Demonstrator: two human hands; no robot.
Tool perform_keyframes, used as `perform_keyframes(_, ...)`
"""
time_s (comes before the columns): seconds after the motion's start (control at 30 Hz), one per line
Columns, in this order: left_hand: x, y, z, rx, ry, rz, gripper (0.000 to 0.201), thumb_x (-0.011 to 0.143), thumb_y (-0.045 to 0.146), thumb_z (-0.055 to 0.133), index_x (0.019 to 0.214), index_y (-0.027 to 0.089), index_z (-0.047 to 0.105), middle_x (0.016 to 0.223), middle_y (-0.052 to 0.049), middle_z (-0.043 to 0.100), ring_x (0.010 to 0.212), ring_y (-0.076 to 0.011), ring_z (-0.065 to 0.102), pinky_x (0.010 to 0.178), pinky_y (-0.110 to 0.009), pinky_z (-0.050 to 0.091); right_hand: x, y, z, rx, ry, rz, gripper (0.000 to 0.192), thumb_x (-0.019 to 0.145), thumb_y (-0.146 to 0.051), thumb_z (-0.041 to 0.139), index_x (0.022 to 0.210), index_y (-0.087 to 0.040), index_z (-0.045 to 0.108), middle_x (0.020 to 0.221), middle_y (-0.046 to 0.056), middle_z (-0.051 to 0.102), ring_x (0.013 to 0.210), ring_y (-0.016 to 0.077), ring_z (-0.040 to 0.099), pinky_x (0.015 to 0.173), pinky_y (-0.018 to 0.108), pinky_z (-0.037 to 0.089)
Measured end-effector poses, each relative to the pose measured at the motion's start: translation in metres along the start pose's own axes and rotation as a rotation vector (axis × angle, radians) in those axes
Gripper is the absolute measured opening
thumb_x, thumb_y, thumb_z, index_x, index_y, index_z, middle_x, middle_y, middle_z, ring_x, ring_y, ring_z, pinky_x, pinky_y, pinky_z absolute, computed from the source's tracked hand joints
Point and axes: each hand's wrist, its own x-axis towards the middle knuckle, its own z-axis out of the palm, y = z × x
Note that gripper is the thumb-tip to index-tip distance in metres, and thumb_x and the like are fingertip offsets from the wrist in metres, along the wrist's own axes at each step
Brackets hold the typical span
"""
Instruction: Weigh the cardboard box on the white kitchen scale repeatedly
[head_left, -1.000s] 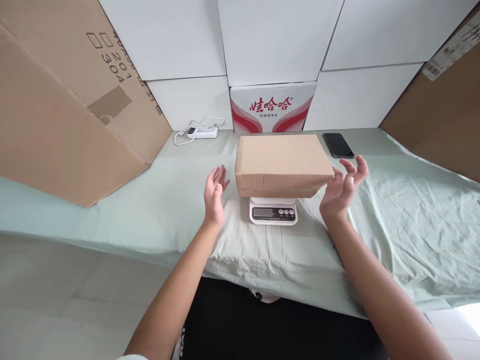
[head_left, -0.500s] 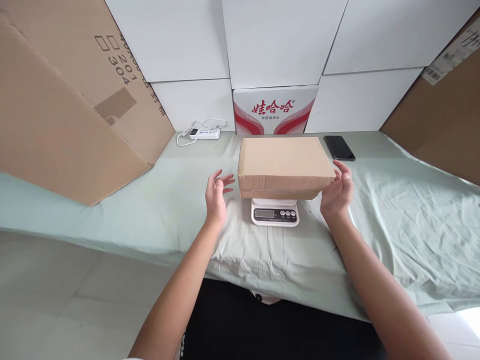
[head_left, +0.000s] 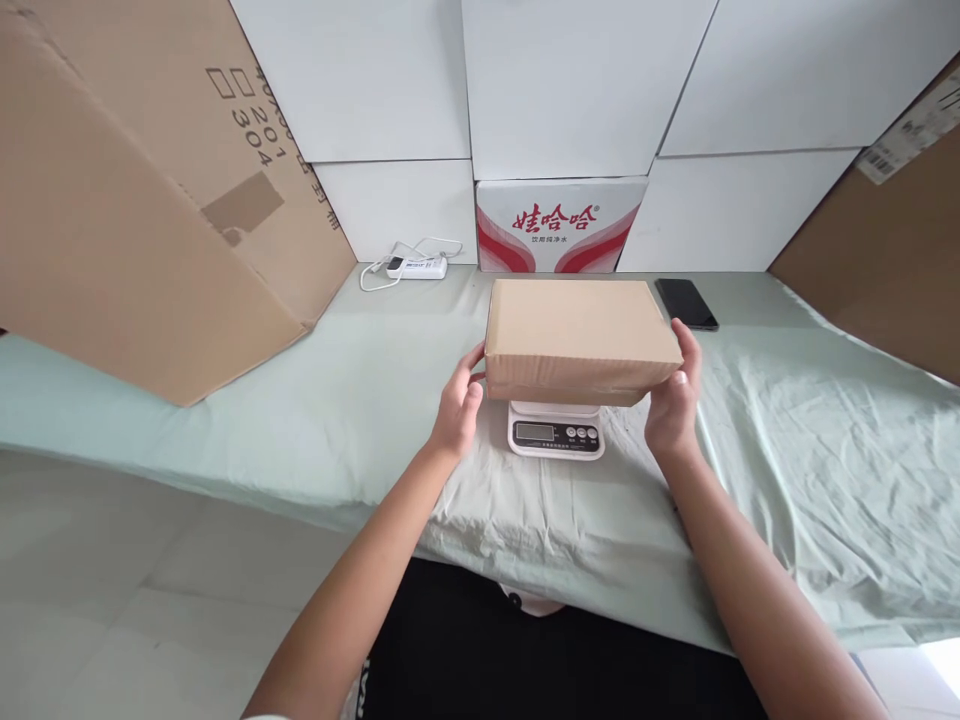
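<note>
The brown carton (head_left: 579,335) sits flat on the small white kitchen scale (head_left: 556,430), closed, its front edge overhanging the scale's display. The left hand (head_left: 459,405) is pressed against the carton's near left corner, fingers curled round the side wall; the right hand (head_left: 673,395) clasps the near right corner, thumb lying along the top edge. Both hands grip the carton from either side, so it is held between them while it rests on the scale (whether any weight has come off the platform cannot be told).

As a judgement: the placing on the scale is done, and the carton has yet to leave it; the display is too small to read.

Beyond the right hand's fingertips a dark phone (head_left: 686,303) lies on the pale green cloth of the worktop (head_left: 787,420). Further out past the left hand, a white power strip (head_left: 416,266) lies by the wall, and straight ahead of both hands stands a red-and-white printed box (head_left: 560,226).
</note>
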Motion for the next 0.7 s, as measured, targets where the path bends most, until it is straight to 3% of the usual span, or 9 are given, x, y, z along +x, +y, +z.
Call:
perform_keyframes(0.2, 0.004, 0.010, 0.002, -0.075, -0.026, -0.036, 0.082, 0.101, 0.086, 0.053, 0.160, 0.030, 0.065, 0.179, -0.011, 0.058, 0.174, -0.0371, 0.045, 0.146, -0.054, 0.035, 0.001, -0.009, 0.000, -0.029, -0.113, -0.019, 0.081, 0.095, -0.079, 0.065, 0.167, -0.045, 0.051, 0.180, 0.002, 0.052, 0.174, 0.0414, 0.041, 0.145, 0.075, 0.028)
perform_keyframes(0.3, 0.022, 0.025, -0.001, -0.112, -0.037, -0.020, 0.080, 0.101, 0.087, 0.052, 0.155, 0.031, 0.069, 0.174, -0.010, 0.063, 0.171, -0.0374, 0.049, 0.143, -0.056, 0.040, 0.023, -0.016, -0.001, -0.010, -0.117, -0.029, 0.084, 0.091, -0.077, 0.071, 0.167, -0.047, 0.050, 0.182, -0.001, 0.049, 0.176, 0.0417, 0.037, 0.148, 0.073, 0.026)
perform_keyframes(0.4, 0.057, 0.029, 0.001, -0.126, -0.030, -0.033, 0.081, 0.100, 0.091, 0.051, 0.147, 0.029, 0.073, 0.163, -0.011, 0.072, 0.167, -0.0389, 0.055, 0.137, -0.059, 0.047, 0.057, -0.014, 0.002, -0.014, -0.142, -0.039, 0.084, 0.089, -0.065, 0.078, 0.166, -0.048, 0.050, 0.180, -0.001, 0.051, 0.174, 0.0422, 0.041, 0.147, 0.069, 0.033)
perform_keyframes(0.47, 0.084, 0.018, 0.006, -0.161, -0.042, -0.084, 0.081, 0.101, 0.091, 0.049, 0.145, 0.027, 0.071, 0.160, -0.013, 0.073, 0.167, -0.0393, 0.054, 0.136, -0.059, 0.047, 0.079, -0.004, 0.009, -0.010, -0.143, -0.034, 0.085, 0.088, -0.059, 0.078, 0.167, -0.045, 0.048, 0.181, 0.001, 0.050, 0.173, 0.0407, 0.042, 0.146, 0.066, 0.036)
perform_keyframes(0.57, 0.117, -0.014, 0.020, -0.188, -0.047, -0.195, 0.077, 0.104, 0.087, 0.049, 0.144, 0.024, 0.068, 0.163, -0.015, 0.071, 0.169, -0.0398, 0.051, 0.139, -0.056, 0.042, 0.101, 0.023, 0.022, 0.001, -0.111, -0.013, 0.091, 0.086, -0.062, 0.073, 0.169, -0.040, 0.042, 0.183, 0.003, 0.047, 0.175, 0.0379, 0.038, 0.148, 0.064, 0.030)
perform_keyframes(0.7, 0.135, -0.057, 0.035, -0.176, 0.068, -0.234, 0.066, 0.109, 0.076, 0.053, 0.145, 0.022, 0.064, 0.167, -0.015, 0.067, 0.167, -0.0355, 0.053, 0.140, -0.051, 0.039, 0.107, 0.062, 0.037, -0.018, -0.110, 0.009, 0.097, 0.082, -0.070, 0.072, 0.168, -0.039, 0.039, 0.185, 0.003, 0.043, 0.177, 0.0362, 0.036, 0.149, 0.065, 0.024)
